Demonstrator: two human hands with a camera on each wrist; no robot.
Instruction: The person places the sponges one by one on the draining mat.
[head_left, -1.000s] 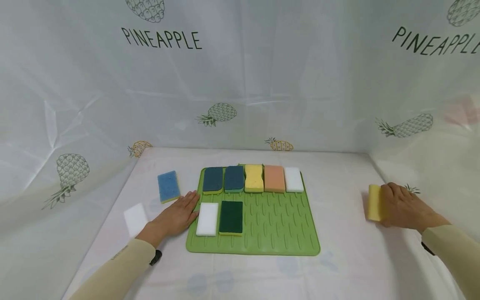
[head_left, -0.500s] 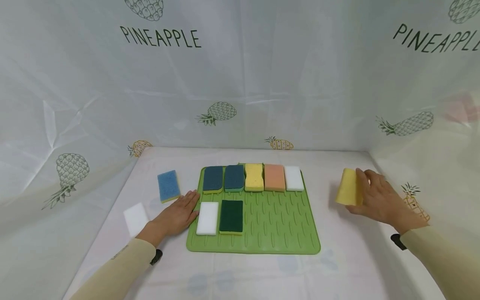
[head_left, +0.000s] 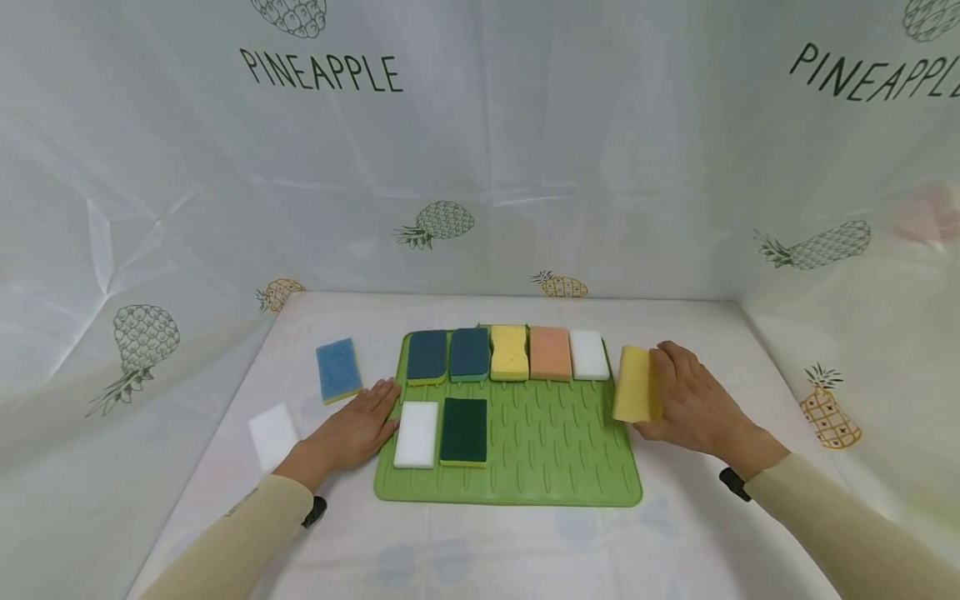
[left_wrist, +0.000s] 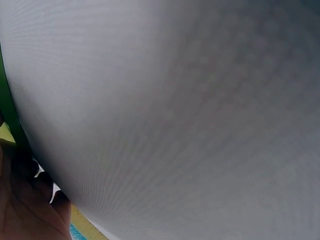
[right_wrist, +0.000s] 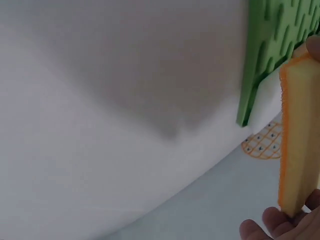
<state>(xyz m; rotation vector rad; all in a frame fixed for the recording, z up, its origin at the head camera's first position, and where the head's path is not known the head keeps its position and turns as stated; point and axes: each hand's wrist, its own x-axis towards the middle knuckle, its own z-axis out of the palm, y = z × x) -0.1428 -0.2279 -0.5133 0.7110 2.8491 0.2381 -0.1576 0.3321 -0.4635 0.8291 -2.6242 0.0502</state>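
Gripping a yellow sponge (head_left: 633, 384) by its long sides, the right hand (head_left: 690, 404) is holding it upright on edge, thumb below and fingers curled over the top, just at the right border of the green ridged mat (head_left: 555, 467). The right wrist view is showing the same sponge (right_wrist: 295, 135) as a thick, porous slab with a slightly orange rim, so it is probably feather-light, soft and squashy rather than slippery; a pinch across the thickness or the long edges should be enough, and squeezing harder would only be denting it.

The left hand (head_left: 358, 429) is lying flat and relaxed on the bench (head_left: 705, 533), fingertips touching the mat's left edge, with a white sponge (head_left: 416, 434) just beyond them and a dark green sponge (head_left: 462, 432) next to that. Beyond the right hand's fingertips, the back row is running along the mat: two teal sponges (head_left: 427, 357), a wavy yellow sponge (head_left: 509, 353), an orange sponge (head_left: 551, 353) and a small white sponge (head_left: 589, 355), the last being nearest the held sponge.

Open ridged mat is lying directly in front of the right hand's palm side, across to the dark green sponge, giving ample room. Off the mat, beyond the left hand, a blue sponge (head_left: 337, 370) and a white block (head_left: 271, 435) are resting on the bench.
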